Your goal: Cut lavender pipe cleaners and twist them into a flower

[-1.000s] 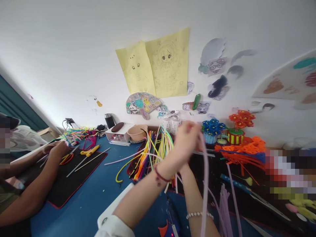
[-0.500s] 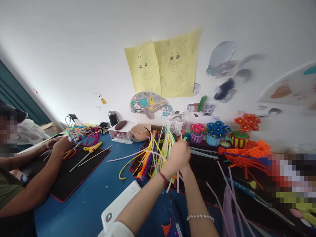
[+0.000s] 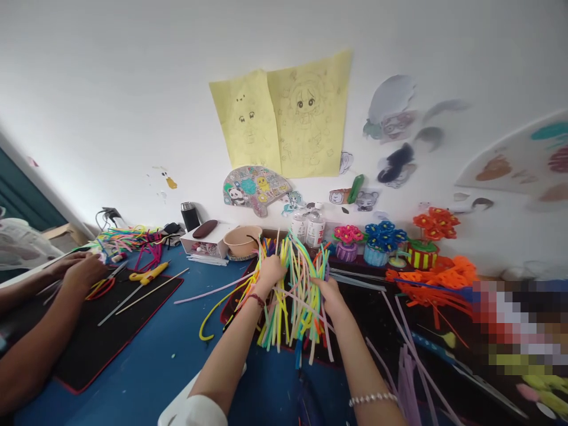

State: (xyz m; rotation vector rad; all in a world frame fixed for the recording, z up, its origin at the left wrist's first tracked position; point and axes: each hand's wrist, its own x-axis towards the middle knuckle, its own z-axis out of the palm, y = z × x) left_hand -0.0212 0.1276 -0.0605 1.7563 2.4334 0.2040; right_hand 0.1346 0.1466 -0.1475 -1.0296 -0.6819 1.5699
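Observation:
A big bundle of coloured pipe cleaners [image 3: 295, 290] stands lifted above the blue table [image 3: 155, 361], yellow, green, pink and orange strands fanning upward. My left hand [image 3: 269, 273] grips the bundle on its left side, fingers wrapped round the stems. My right hand [image 3: 329, 291] clasps the bundle's right side. Loose ends hang below both hands. A red cord is on my left wrist and a bead bracelet on my right.
Lilac pipe cleaners [image 3: 410, 367] lie at my right on a black mat. Pipe-cleaner flower pots [image 3: 386, 242] line the wall. A co-worker's hands [image 3: 75, 272] rest on a black mat [image 3: 89, 343] at left, beside yellow scissors [image 3: 148, 273]. A beige bowl [image 3: 242, 239] sits behind.
My hands dropped from holding a lilac strand up high. The lilac strand now lies at my right, and both hands have closed on the mixed bundle and raised it.

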